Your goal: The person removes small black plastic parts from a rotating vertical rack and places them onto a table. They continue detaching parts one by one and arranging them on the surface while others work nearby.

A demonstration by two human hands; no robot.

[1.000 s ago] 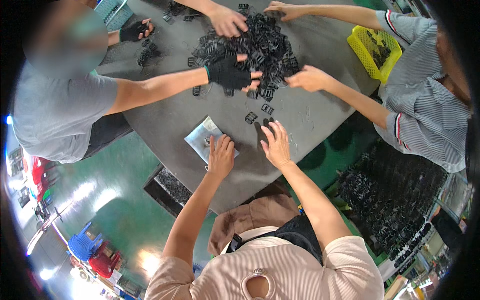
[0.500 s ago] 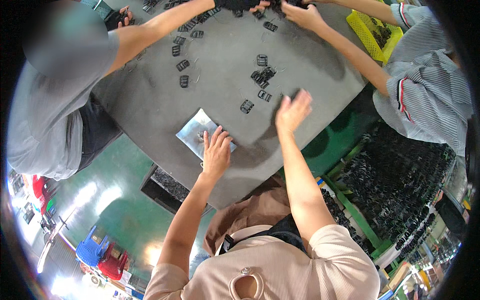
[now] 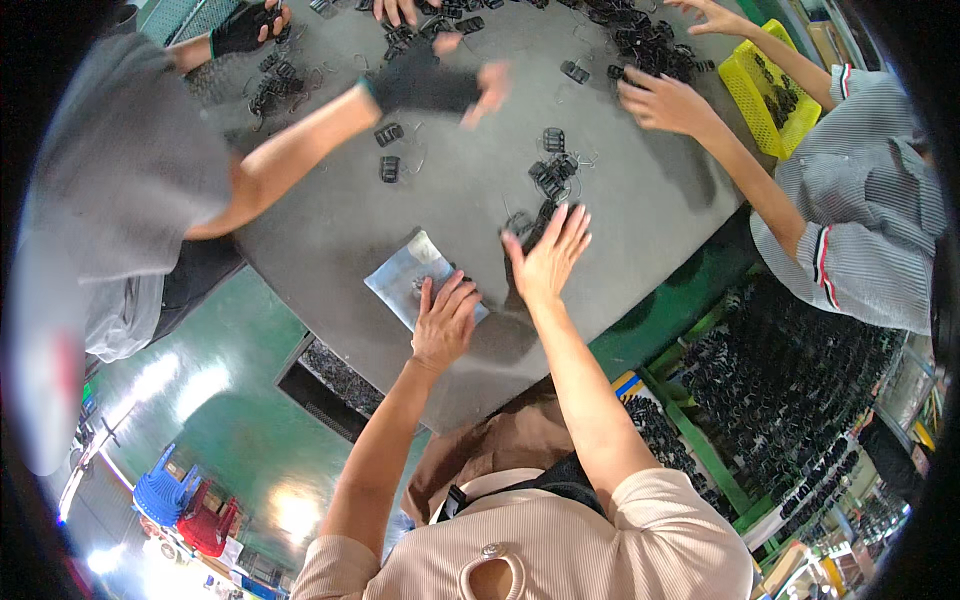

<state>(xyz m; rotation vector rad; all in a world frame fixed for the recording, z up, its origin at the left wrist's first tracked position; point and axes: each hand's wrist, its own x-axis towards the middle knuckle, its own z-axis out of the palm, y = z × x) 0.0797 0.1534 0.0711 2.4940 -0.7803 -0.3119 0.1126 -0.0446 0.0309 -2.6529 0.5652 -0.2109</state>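
- While the left hand (image 3: 445, 322) lies flat with its fingers spread on a small silvery sheet (image 3: 405, 275), it grasps nothing; the sheet sits on the grey table (image 3: 640, 210), near the edge closest to the person.
- Right hand (image 3: 548, 258) is open too, fingers fanned, gripping nothing, raised just over a few black clips (image 3: 530, 222) that lie a little way in from the near edge.
- More clips (image 3: 552, 172) run in a loose cluster up from there toward the table's middle, and two single ones (image 3: 388, 150) lie apart to the left.
- Between the sheet and the left rim the tabletop is bare, and so is the stretch to the right of the right hand out to the rim.
- Across the table a gloved hand (image 3: 430, 85) of a person in grey reaches in over the middle; that person's other gloved hand (image 3: 245, 28) rests at the far left by a clip heap (image 3: 275, 85).
- On the right, a person in a striped shirt has a bare hand (image 3: 665, 102) down beside a larger pile (image 3: 645, 45) at the far edge.
- A yellow basket (image 3: 765, 95) sits at the table's far right rim, just beside that arm.
- Below the right rim, racks of clips (image 3: 790, 400) crowd the green floor (image 3: 240, 400); a dark tray (image 3: 335, 380) lies under the near edge on the left.
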